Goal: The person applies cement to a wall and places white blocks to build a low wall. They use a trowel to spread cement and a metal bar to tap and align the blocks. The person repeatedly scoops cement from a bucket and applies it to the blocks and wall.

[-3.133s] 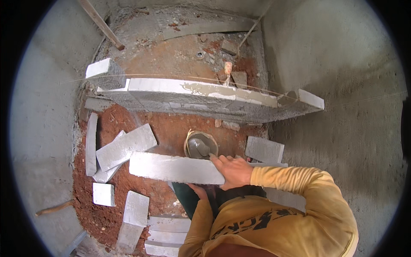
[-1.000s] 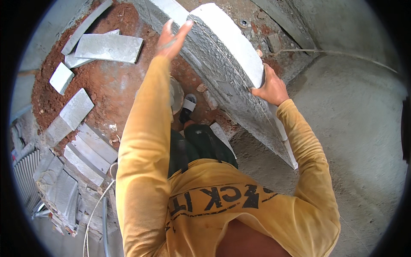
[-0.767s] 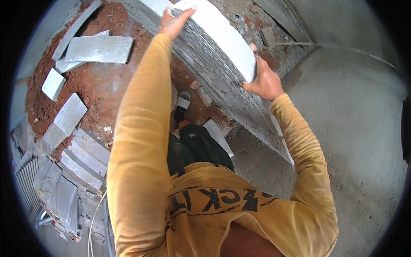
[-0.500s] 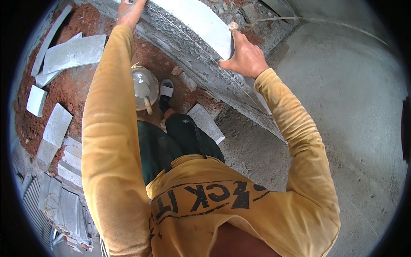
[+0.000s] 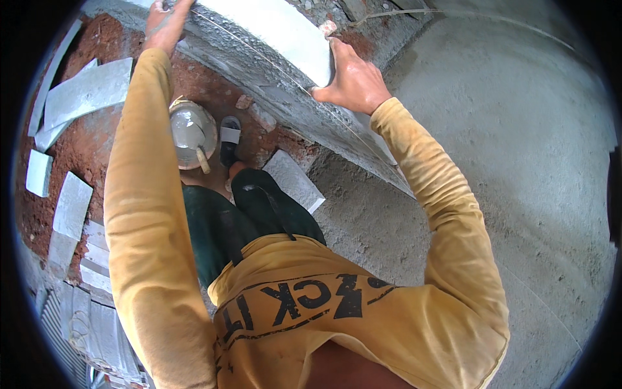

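And here's the block (image 5: 278,32), white-topped, lying along the top of the low wall (image 5: 259,97) at the upper edge of the view! The right hand (image 5: 355,76) has it at the right end, thumb on the near edge, fingers wrapped round the end face: a clear grasp. Up at the far left, the left hand (image 5: 166,27) is by the other end, thumb and a finger spread; the frame cuts it there, so I can't tell whether it's gripping. A taut string (image 5: 259,56) runs right along the block's near side. Down below, the bucket (image 5: 213,133) of grey mortar (image 5: 190,126), a pale handle (image 5: 203,161) poking out, just beside the slipper (image 5: 229,133). A loose slab (image 5: 291,178) lies nearby, and out left, more slabs (image 5: 89,94) lie overlapped on red soil (image 5: 97,155)!
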Demonstrator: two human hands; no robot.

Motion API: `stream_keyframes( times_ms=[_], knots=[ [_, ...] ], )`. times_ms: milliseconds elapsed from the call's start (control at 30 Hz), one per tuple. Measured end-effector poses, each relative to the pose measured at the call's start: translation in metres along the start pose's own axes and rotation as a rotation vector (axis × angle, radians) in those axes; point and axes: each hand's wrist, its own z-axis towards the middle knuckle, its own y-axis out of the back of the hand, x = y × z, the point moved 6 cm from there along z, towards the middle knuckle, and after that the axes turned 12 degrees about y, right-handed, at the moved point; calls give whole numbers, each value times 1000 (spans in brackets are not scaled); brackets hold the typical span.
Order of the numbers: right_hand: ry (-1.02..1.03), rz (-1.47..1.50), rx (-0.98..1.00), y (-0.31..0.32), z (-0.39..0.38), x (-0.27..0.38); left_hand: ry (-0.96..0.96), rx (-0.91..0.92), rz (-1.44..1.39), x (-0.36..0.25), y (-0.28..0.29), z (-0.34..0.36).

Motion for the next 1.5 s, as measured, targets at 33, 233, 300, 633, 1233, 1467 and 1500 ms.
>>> stream_keyframes(
  times_ms=[33,233,300,633,1233,1467,1500],
  knots=[
    [-4,2,33,1,-1,-4,37,23,52,4,0,2],
    [-85,188,45,45,-80,-69,192,150,27,14,-8,16],
    [-219,272,30,50,-140,-101,168,84,57,11,-5,15],
    [-420,133,8,-44,-267,-92,279,212,-75,8,-7,9],
    [-496,51,-237,-60,-260,-83,336,217,-99,-5,-12,-6],
    [-457,61,-290,-64,-262,-85,280,145,-88,-9,-14,-13],
    [-451,60,-298,-64,-263,-85,281,155,-80,-10,-14,-13]
  ],
)
